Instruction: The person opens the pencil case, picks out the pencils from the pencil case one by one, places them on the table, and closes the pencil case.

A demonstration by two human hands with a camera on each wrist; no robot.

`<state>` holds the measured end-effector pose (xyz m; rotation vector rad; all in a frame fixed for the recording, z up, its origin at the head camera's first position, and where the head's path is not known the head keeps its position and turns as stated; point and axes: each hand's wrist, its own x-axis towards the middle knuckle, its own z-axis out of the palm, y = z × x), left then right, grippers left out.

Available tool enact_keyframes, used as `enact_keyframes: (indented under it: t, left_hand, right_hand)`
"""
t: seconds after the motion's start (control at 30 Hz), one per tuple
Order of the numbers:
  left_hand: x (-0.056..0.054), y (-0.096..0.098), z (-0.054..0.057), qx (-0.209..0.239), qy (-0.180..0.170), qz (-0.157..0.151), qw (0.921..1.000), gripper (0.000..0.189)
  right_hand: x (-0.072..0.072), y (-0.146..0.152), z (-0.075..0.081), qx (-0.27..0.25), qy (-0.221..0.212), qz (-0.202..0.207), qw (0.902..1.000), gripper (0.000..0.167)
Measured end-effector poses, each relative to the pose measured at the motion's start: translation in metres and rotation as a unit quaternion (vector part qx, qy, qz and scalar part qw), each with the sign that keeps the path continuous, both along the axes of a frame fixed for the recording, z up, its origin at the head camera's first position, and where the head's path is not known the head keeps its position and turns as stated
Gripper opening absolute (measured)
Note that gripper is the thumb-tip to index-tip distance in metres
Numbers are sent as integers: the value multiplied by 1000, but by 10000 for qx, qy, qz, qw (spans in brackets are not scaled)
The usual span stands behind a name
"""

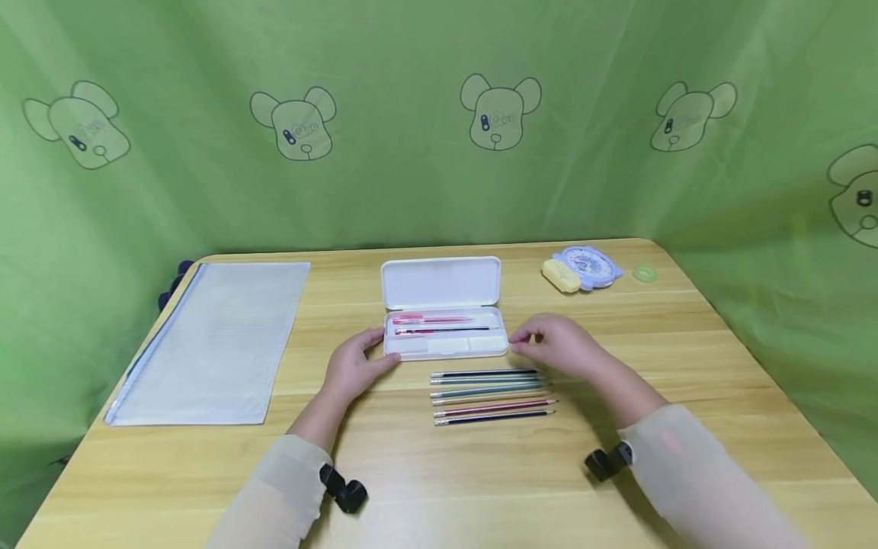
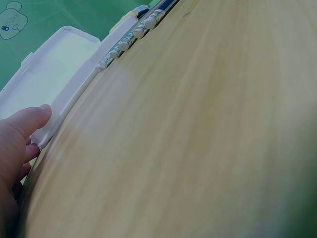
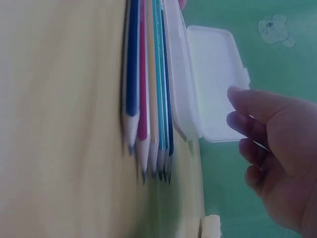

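Note:
A white pencil case [image 1: 440, 276] lies with its lid raised at mid-table; several pink, red and dark pens or pencils [image 1: 446, 330] are inside. My left hand [image 1: 353, 367] holds its left end, the thumb at the front corner and the fingers along the side. At the right end is my right hand [image 1: 559, 347], fingers loosely bent and holding nothing. Its fingertips are close to the case's edge; whether they touch cannot be told. In front of the case, several pencils [image 1: 490, 393] lie side by side, points to the right.
A pale mesh zip pouch [image 1: 213, 343] lies flat at the left. Toward the back right are a yellow block [image 1: 561, 276], a blue round clock-like item [image 1: 590, 267] and a small green ring [image 1: 645, 273]. Green curtain [image 1: 411, 183] hangs behind the table.

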<state>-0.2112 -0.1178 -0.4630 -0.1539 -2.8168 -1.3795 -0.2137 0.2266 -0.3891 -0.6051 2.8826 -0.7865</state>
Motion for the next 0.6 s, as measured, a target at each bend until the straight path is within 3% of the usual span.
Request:
enact_keyframes:
  t: [0.1,0.33,0.6]
  left_hand:
    - [0,1,0,-3,-14,9,10000,63]
    - [0,0,1,-42,26,27,10000,62]
    - [0,0,0,-92,-39,37,9999,62]
  right_hand:
    - [-16,-9,0,22,-84,-167,9998,17]
    - [-49,-31,-5,322,-135,-128,9993,20]
    - [-70,-46,-11,989,-194,81,9949,19]
